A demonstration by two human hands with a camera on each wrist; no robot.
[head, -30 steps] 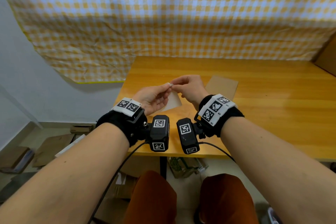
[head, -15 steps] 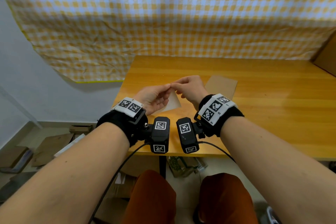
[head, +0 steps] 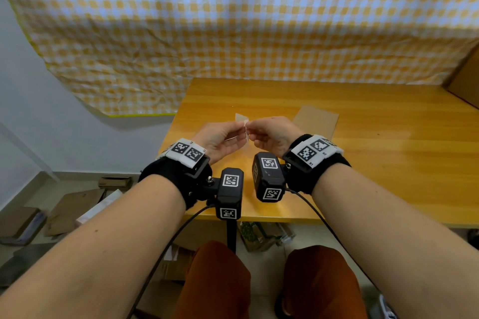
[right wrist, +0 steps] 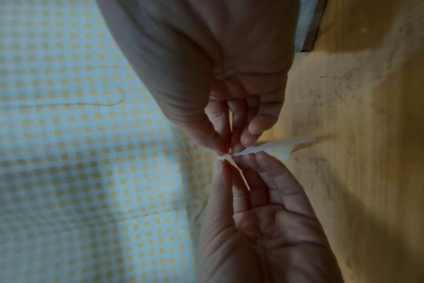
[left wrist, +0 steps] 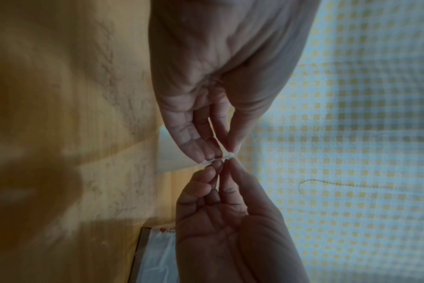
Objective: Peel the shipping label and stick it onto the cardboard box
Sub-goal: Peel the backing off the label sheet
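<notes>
I hold a small white label sheet (head: 241,118) in the air over the table's front left part. My left hand (head: 241,127) and right hand (head: 250,129) each pinch the same corner of it, fingertips almost touching. In the left wrist view, the left hand (left wrist: 225,151) comes from the top and the right hand (left wrist: 221,165) from below, with the label sheet (left wrist: 172,153) spread behind the left fingers. In the right wrist view, the label sheet (right wrist: 278,147) seems parted into two layers at the pinched corner. A flat brown cardboard piece (head: 316,119) lies on the table behind my right wrist.
The wooden table (head: 375,163) ends close under my wrists at its front edge. A yellow checked cloth (head: 233,21) hangs on the wall behind. Another cardboard box (head: 466,80) stands at the far right. Cardboard scraps (head: 72,210) lie on the floor at left.
The label sheet hung below my fingertips before; now its corner points up above them. Both hands stay together at the same spot and have turned slightly.
</notes>
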